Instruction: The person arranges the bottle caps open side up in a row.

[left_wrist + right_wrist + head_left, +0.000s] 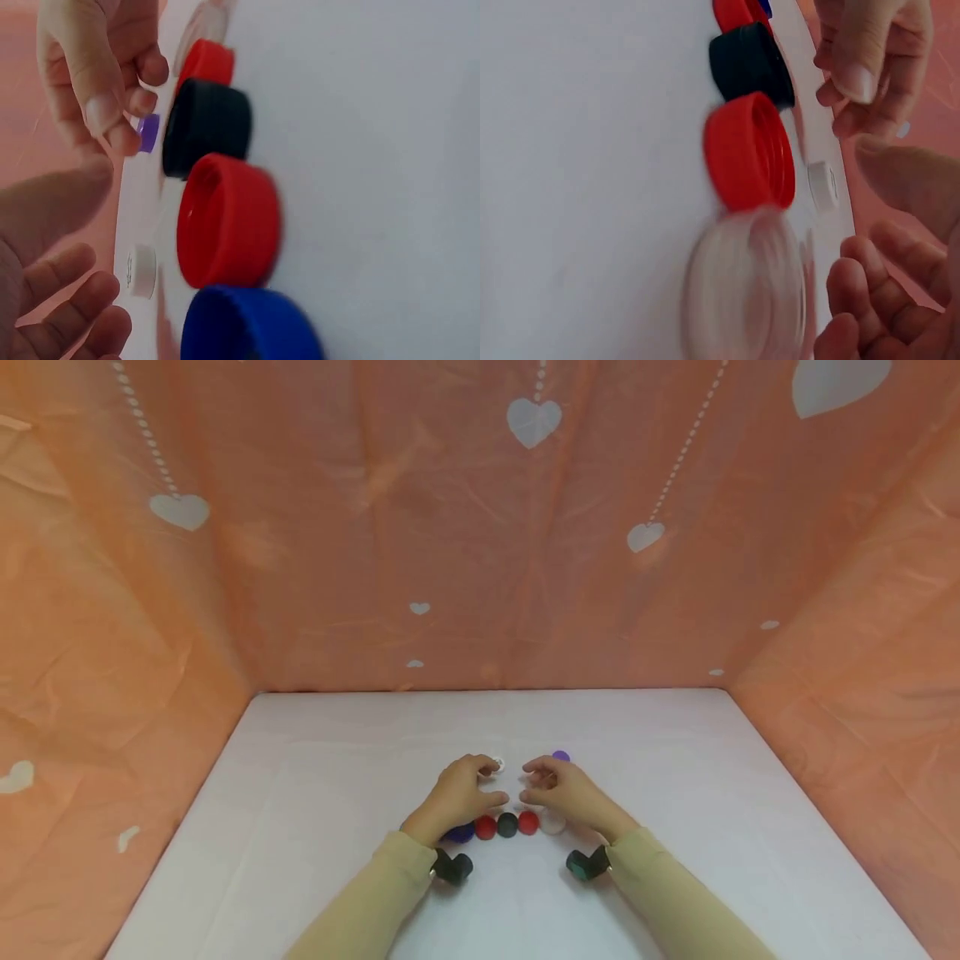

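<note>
Five bottle caps stand in a touching or nearly touching row: a blue cap [461, 834], a red cap [486, 827], a dark cap [507, 825], a second red cap [528, 822] and a clear cap [742, 292]. Just beyond the row, my left hand [459, 791] hovers with relaxed, bent fingers, close to a small white cap [141, 271]. Facing it is my right hand [573, 793], its fingers also loosely bent, beside a purple cap [561, 756]. Neither hand holds anything. The caps' open sides show in the wrist views.
White cloth covers the table [337, 752]. An orange curtain [465, 543] with white hearts hangs behind it and along both sides. Dark wrist cameras sit under both wrists, the left camera [453, 867] and the right camera [587, 864], close to the row's near side.
</note>
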Demonstrator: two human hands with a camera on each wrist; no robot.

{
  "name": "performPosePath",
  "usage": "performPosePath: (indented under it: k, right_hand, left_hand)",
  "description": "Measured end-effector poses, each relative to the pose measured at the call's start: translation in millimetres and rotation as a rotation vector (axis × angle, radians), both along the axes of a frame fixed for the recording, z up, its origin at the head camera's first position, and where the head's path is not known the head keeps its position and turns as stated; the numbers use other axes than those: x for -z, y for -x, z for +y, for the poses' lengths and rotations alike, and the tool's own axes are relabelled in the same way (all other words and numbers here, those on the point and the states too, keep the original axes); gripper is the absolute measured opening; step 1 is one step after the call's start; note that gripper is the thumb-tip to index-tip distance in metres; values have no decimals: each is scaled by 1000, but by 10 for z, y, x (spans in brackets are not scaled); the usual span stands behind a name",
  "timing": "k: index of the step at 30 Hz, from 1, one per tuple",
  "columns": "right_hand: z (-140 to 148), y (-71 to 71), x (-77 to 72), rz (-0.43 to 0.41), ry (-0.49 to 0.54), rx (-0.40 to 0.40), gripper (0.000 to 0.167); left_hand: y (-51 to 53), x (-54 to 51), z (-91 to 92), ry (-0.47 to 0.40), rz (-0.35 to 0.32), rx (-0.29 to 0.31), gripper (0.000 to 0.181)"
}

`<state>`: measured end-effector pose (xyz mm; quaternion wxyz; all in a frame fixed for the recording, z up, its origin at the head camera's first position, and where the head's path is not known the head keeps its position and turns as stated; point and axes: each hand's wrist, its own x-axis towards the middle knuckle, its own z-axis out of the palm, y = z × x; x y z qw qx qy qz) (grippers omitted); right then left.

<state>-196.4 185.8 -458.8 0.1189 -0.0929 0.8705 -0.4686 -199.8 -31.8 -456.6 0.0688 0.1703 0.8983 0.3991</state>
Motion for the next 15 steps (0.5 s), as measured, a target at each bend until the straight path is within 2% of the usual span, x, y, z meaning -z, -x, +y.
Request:
performPosePath:
  k: [7,15]
  right_hand:
    - [-191,142,-19,-17,6,-2,48]
    - [-330,257,-8,-26,-36,-3,46]
  left_hand:
    - [119,28,-49,-39,-64,-65,45]
    - [190,-1,-64,-2,-138,-111,50]
